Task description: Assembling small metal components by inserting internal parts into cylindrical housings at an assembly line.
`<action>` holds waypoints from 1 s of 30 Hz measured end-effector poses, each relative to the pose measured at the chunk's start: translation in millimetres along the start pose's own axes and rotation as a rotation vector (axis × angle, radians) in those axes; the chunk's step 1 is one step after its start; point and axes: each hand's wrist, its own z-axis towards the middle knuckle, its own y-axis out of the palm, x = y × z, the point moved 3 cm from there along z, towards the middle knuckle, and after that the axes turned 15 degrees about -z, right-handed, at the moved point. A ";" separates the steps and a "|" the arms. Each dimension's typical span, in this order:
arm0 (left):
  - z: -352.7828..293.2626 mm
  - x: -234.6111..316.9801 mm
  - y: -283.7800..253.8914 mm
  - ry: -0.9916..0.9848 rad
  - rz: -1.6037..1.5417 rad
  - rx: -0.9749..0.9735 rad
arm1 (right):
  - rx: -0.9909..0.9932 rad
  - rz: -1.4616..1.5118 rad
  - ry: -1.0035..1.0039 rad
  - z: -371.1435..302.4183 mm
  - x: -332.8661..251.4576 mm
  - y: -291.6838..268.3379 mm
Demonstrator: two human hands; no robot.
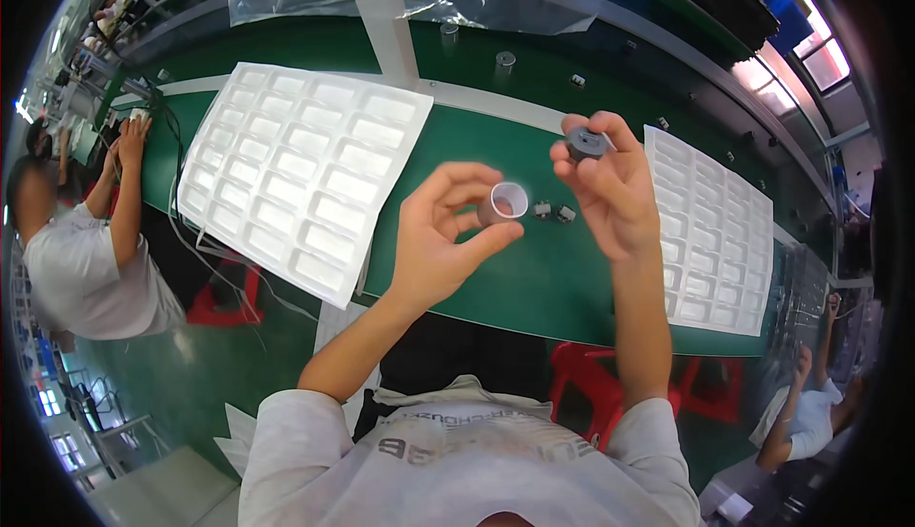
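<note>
My left hand [448, 232] is curled round a small clear plastic cup [508, 201], its round mouth tilted up toward me. Raised to the right of it, my right hand [610, 170] pinches a dark grey round cap-like part [585, 144] with small marks or holes on its face. Cup and grey part are apart. Between the hands, on the green tabletop [515, 279], lie two small grey-and-black components [555, 211]. They are too small to name more exactly.
A white tray of rectangular pockets [295, 170] lies left, another white pocketed tray [715, 232] right. Beyond the table's rail stand clear cups [504, 62] and scattered small parts [578, 80]. Red stools [591, 384] are below. One person [95, 241] works at left, another [810, 403] at right.
</note>
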 end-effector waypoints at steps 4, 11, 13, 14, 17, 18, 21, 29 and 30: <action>1.4 1.9 8.7 0.114 0.002 -0.002 | 0.034 0.183 0.081 -16.0 -3.9 -8.7; -3.1 0.2 3.7 -0.095 -0.183 -0.024 | 0.004 0.146 0.108 -23.9 -2.5 5.9; -3.8 0.0 4.9 -0.160 -0.234 -0.021 | 0.082 0.050 0.154 -24.4 -2.2 9.1; -3.1 0.3 7.1 -0.194 -0.299 -0.035 | 0.073 0.049 0.164 -24.1 -1.7 8.9; -2.7 -1.8 9.7 -0.226 -0.337 -0.039 | 0.055 0.037 0.166 -24.2 -2.1 9.5; -2.7 -2.5 9.6 -0.221 -0.312 -0.029 | 0.043 0.025 0.158 -24.4 -2.3 10.1; -3.8 1.7 9.9 -0.118 -0.233 -0.026 | 0.060 0.003 0.123 -26.4 -2.2 10.2; -3.7 -5.7 5.1 0.128 -0.210 0.055 | 0.201 -0.404 -0.044 -36.5 -4.1 20.2; -3.8 -5.6 5.5 0.190 -0.180 0.056 | 0.230 -0.447 -0.099 -37.3 -5.7 21.3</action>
